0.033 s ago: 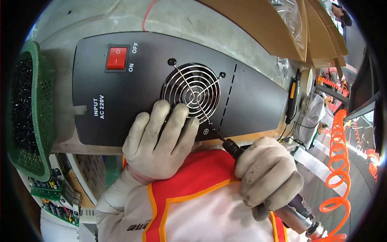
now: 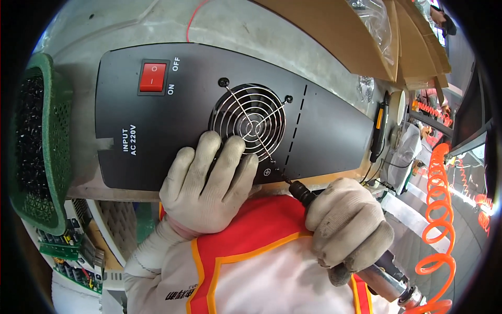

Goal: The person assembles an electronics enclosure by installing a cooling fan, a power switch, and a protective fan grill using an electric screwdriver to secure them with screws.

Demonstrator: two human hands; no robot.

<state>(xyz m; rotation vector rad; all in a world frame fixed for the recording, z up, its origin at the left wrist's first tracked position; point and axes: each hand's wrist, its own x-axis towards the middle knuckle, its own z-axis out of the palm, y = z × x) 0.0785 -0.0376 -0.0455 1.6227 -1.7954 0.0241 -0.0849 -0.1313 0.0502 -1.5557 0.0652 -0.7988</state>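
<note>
A black metal panel (image 2: 178,118) lies before me, with a red rocker switch (image 2: 152,77) at its upper left. Over its round opening sits a wire fan guard (image 2: 252,118); dark screws show at its two upper corners. My left hand (image 2: 205,188), gloved, rests with fingers outstretched on the panel and the guard's lower left edge. In my gloved right hand (image 2: 348,227) is an air screwdriver (image 2: 384,280), held at a slant. Its bit (image 2: 287,180) points at the guard's lower right corner; whether it touches a screw there I cannot tell.
On the left stands a green basket (image 2: 57,136) of small black screws, with circuit boards (image 2: 73,256) below it. Cardboard (image 2: 334,31) lies at the upper right. A black-and-yellow tool (image 2: 380,125) sits right of the panel, and an orange coiled hose (image 2: 436,209) hangs beyond it.
</note>
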